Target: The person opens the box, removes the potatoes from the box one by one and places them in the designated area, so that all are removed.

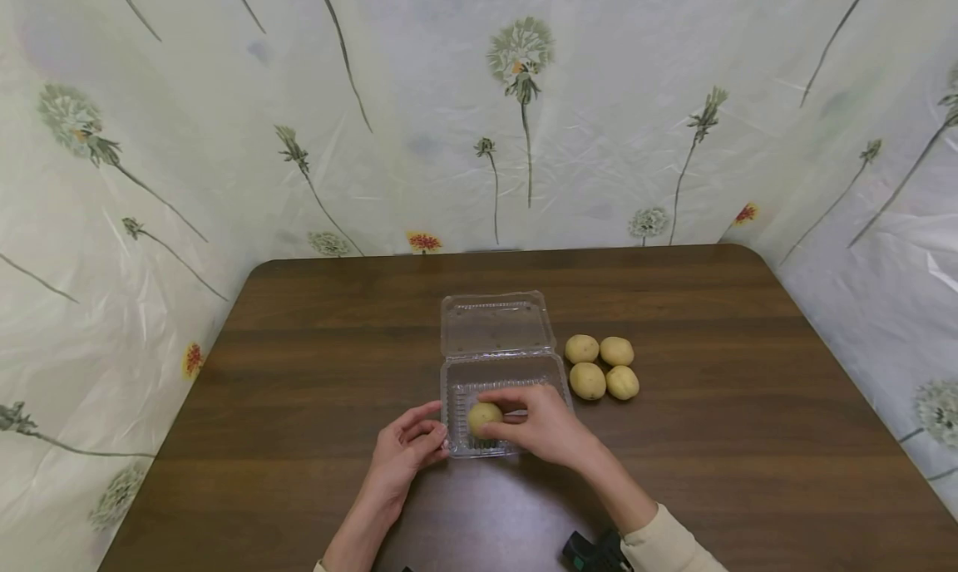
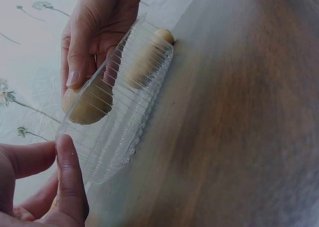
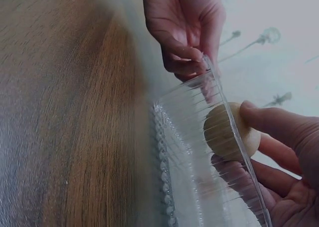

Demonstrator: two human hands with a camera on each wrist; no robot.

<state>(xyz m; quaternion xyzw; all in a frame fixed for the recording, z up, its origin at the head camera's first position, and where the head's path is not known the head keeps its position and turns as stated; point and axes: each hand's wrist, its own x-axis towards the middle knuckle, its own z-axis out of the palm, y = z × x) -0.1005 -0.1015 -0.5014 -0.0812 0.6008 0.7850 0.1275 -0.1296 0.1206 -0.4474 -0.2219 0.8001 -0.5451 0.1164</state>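
My right hand (image 1: 550, 429) pinches a potato (image 1: 482, 420) between thumb and fingers, inside the base of a clear plastic clamshell container (image 1: 454, 385). In the right wrist view the potato (image 3: 227, 132) shows through the ribbed wall, below the rim at least in part. My left hand (image 1: 404, 451) pinches the container's near left rim with thumb and fingers, as the left wrist view also shows. The container's lid (image 1: 494, 327) lies folded back, away from me. Whether the potato touches the container's floor, I cannot tell.
Several potatoes (image 1: 587, 381) sit in a cluster on the brown wooden table (image 1: 322, 364), just right of the container. A black device (image 1: 595, 553) shows beside my right sleeve. Flower-patterned sheeting (image 1: 419, 165) hangs behind the table and along its sides.
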